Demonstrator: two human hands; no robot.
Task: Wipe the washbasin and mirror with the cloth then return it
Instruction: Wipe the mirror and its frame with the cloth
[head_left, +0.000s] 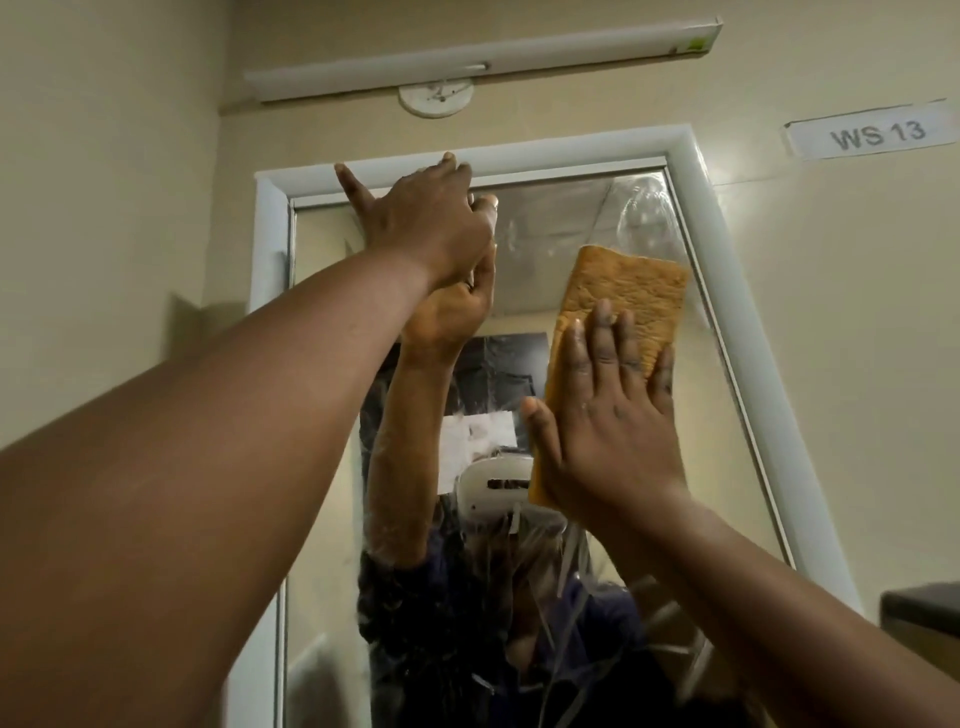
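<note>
While the left arm reaches up across the view, the left hand (426, 228) rests against the top of the mirror (561, 218), its fingers spread and mostly straight, the fingertips touching the white frame (519, 150) along the upper edge; this grip is apart and holds nothing. Its reflection meets it in the glass just below. The mirror is tall, set in a cream wall (104, 182), and its surface carries wet streaks and smears, thickest toward the upper right corner and down the lower middle. Above the frame sit a round white fitting (436, 97) and a long tube light fixture (483, 62). Further right, the cloth (618, 306), an orange-tan folded rectangle, lies flat against the glass in the upper right part of the mirror, close to the right side of the frame. The right hand (608, 410) presses it there with the palm and straight, slightly spread fingers over its lower half, the thumb out to the left; this grip too is apart, flat on the cloth rather than curled round it. On the wall at far right a label (872, 134) reads "WS 13", and a dark box edge (922, 605) shows lower down.
</note>
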